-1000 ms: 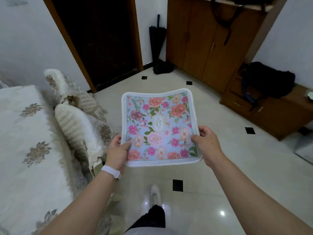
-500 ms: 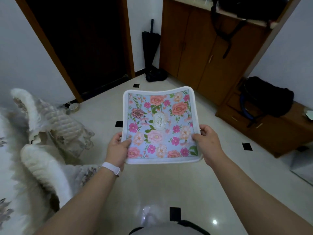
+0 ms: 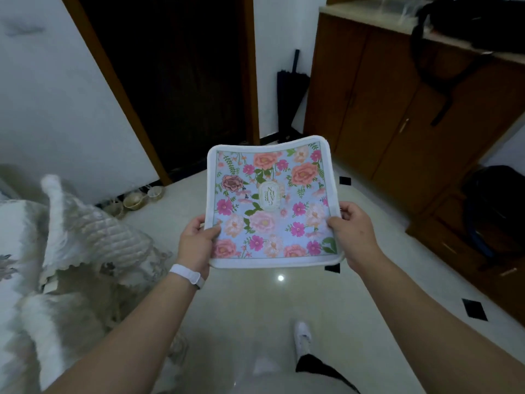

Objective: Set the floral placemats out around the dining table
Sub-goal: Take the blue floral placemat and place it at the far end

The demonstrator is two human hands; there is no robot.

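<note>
A square floral placemat (image 3: 271, 200) with a white border, pink and orange flowers on pale blue, is held flat in front of me over the tiled floor. My left hand (image 3: 196, 243) pinches its lower left edge, thumb on top; a white band sits on that wrist. My right hand (image 3: 353, 231) grips the lower right edge the same way. The dining table (image 3: 11, 237), under a pale embroidered cloth, shows only as a strip at the far left edge.
Chairs with quilted cream covers (image 3: 93, 237) stand at the left beside the table. A dark doorway (image 3: 176, 81) is ahead, a folded umbrella (image 3: 289, 98) beside it. Wooden cabinets (image 3: 397, 103) and a low unit with a black bag (image 3: 494, 211) line the right.
The view has swung and moved forward: the table has slid almost out of frame at the left, the doorway and cabinets have come closer. Both hands hold the placemat unchanged.
</note>
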